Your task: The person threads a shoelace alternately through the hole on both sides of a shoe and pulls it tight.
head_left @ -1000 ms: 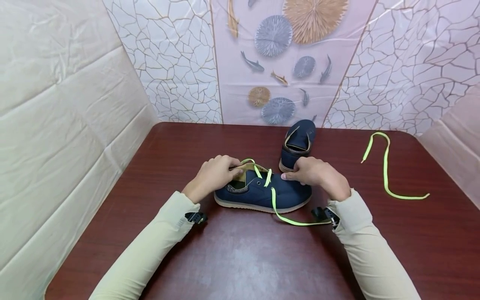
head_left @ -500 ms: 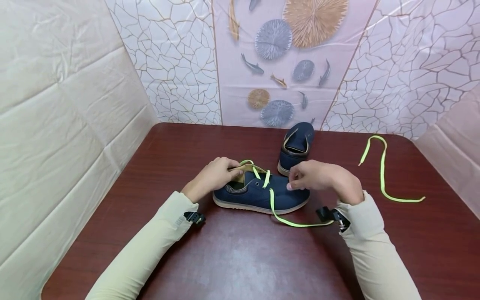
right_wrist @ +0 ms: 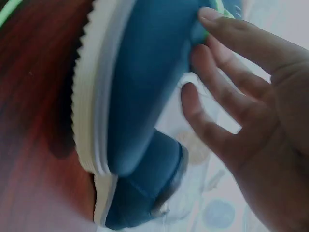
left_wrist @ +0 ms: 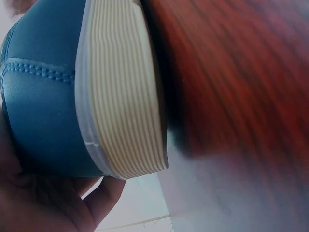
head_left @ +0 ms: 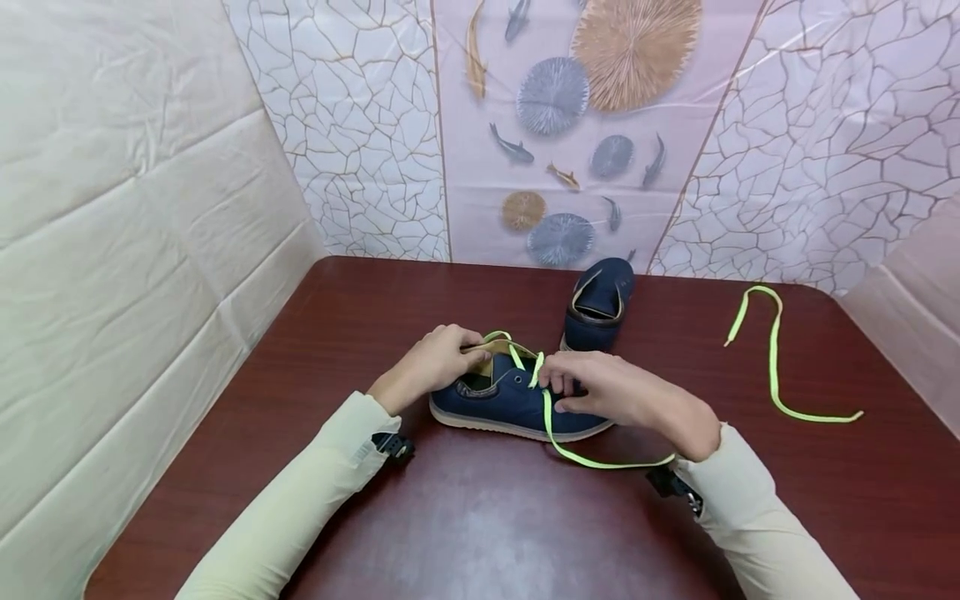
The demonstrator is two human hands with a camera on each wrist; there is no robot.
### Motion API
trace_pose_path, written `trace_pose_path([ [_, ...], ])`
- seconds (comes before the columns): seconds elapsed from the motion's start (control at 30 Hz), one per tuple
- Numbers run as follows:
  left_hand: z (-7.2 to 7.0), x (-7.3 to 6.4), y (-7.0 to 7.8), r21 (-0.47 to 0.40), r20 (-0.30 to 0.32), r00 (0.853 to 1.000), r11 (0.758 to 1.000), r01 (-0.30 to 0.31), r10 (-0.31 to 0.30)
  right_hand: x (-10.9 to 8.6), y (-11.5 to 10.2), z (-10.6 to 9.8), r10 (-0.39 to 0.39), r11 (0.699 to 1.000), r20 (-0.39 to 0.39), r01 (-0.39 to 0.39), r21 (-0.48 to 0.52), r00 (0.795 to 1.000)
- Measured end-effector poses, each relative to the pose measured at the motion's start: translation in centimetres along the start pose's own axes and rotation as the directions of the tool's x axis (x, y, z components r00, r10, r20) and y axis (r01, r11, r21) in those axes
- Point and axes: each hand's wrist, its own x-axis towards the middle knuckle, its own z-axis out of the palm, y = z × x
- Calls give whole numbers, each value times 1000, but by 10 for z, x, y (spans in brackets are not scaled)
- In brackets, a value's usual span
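Note:
A navy shoe [head_left: 483, 407] lies sole-down on the table, toe to the right in the head view. My left hand [head_left: 433, 360] grips the far side of its ankle opening, the thumb at the inner lining. Part of that hand [left_wrist: 53, 203] shows below the heel [left_wrist: 43, 111] in the left wrist view. A neon yellow shoelace [head_left: 550, 421] passes through the front eyelets, one end trailing right over the table. My right hand [head_left: 618, 390] is above the toe area, fingers loosely bent beside the lace. In the right wrist view its fingertips meet the shoe's upper [right_wrist: 149, 72]; no clear pinch shows.
A second navy shoe [head_left: 596, 321] stands behind the first, with no lace visible in it. Another neon yellow shoelace [head_left: 774, 358] lies loose on the right side of the brown table [head_left: 450, 517]. A patterned sheet [head_left: 375, 142] hangs behind the table's far edge.
My right hand has lifted off the toe and moved left, towards the lace at the front eyelets. My left hand keeps its grip, and the shoe stays in place.

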Motion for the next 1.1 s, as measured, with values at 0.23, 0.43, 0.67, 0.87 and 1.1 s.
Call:
trace_pose_path([
  [0.23, -1, 0, -1, 23, -27, 999, 1000, -19, 19, 5, -3, 13, -100, 974, -25, 93, -206, 995],
  [0.43, 0, 0, -2, 29, -27, 999, 999, -23, 24, 7, -3, 17, -189, 960, -102, 162, -228, 977],
  [0.67, 0, -1, 0, 45, -33, 999, 998, -32, 33, 7, -4, 14, -142, 989, -215, 146, 0, 966],
  [0.87, -4, -2, 4, 82, -86, 992, 993, -87, 94, 7, -8, 9, -83, 976, -302, 138, 167, 950],
  [1.1, -16, -12, 16, 81, -247, 889, 922, -379, 387, 8, -16, 4, 94, 959, -395, 24, 283, 914],
])
